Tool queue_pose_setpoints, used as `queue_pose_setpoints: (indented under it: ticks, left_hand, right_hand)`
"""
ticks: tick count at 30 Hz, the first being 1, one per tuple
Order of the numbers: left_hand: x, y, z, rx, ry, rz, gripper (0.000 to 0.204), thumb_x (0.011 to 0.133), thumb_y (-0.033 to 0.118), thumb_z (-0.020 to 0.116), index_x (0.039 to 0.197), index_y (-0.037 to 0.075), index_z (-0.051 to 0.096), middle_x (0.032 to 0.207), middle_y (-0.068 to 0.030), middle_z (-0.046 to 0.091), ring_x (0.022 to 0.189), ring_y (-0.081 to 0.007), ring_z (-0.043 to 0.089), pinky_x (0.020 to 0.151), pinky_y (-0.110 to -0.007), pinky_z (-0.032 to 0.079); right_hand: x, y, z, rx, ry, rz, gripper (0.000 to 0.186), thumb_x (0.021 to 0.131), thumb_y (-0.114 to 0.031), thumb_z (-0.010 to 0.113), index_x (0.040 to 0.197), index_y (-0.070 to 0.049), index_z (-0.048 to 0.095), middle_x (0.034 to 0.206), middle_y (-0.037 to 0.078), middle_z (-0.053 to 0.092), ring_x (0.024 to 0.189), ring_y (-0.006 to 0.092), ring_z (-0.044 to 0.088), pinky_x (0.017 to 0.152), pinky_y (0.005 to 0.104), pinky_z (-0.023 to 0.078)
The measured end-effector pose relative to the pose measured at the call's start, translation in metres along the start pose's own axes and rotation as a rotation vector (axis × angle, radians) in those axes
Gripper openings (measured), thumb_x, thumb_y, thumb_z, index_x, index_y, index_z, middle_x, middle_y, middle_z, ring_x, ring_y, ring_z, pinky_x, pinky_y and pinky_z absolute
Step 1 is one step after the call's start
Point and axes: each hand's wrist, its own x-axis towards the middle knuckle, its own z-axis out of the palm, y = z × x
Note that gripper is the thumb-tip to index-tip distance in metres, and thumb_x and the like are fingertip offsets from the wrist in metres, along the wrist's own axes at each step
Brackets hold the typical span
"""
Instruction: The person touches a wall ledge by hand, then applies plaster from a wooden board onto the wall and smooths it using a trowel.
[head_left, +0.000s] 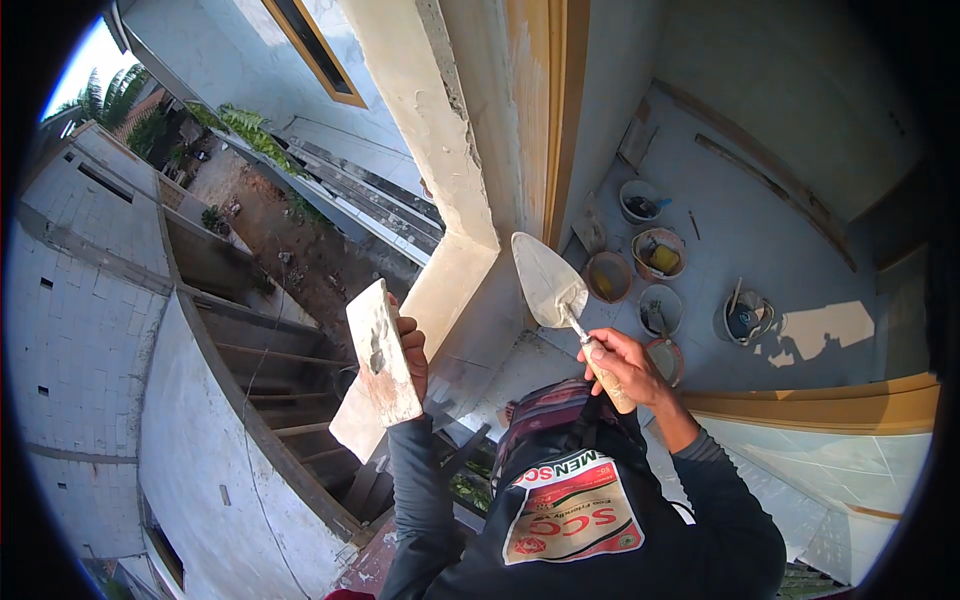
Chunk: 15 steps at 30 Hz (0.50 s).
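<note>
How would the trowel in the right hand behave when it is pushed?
The trowel would probably feel mostly stiff, given its metallic-looking neck. Its broad blade, reaching beyond the right hand, might twist if pushed at one edge.

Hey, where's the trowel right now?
In the head view, the trowel is just right of centre, held in the right hand and pointing up and left, near the lower end of the yellow-brown frame.

Bare left hand at left, partly hidden, probably gripping, bare right hand curled tight at right, dark-sleeved arms nearer
</note>
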Motion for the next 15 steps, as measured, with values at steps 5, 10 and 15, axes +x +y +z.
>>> queue_pose_setpoints:
  ticks: [5,10,15]
  left_hand:
    - [-0.011,0.009,0.008,0.002,-0.007,0.058,0.061,0.107,0.016,0.057,0.163,0.008,0.036,0.110,-0.0056,0.047,0.091,-0.0165,0.046,0.084,-0.032,0.048]
    - [-0.021,0.033,0.019,0.079,-0.009,0.088,0.057,0.109,0.014,0.054,0.163,0.008,0.037,0.108,-0.0043,0.046,0.089,-0.0141,0.047,0.081,-0.030,0.047]
    - [-0.037,0.039,0.024,0.091,0.000,0.143,0.056,0.108,0.013,0.054,0.161,0.007,0.038,0.106,-0.0035,0.046,0.088,-0.0133,0.046,0.079,-0.028,0.046]
  right_hand:
    - [0.006,0.022,0.038,0.725,-0.145,0.280,0.044,0.111,-0.046,0.052,0.127,-0.005,0.060,0.095,0.005,0.062,0.076,0.0130,0.063,0.055,0.0298,0.056]
    - [0.037,0.038,0.102,1.120,-0.139,0.353,0.040,0.107,-0.056,0.055,0.112,-0.016,0.057,0.084,0.002,0.056,0.067,0.0128,0.054,0.054,0.0299,0.047]
    - [0.059,0.035,0.147,1.170,-0.035,0.255,0.040,0.106,-0.057,0.055,0.111,-0.017,0.056,0.079,0.002,0.054,0.067,0.0146,0.054,0.057,0.0321,0.046]
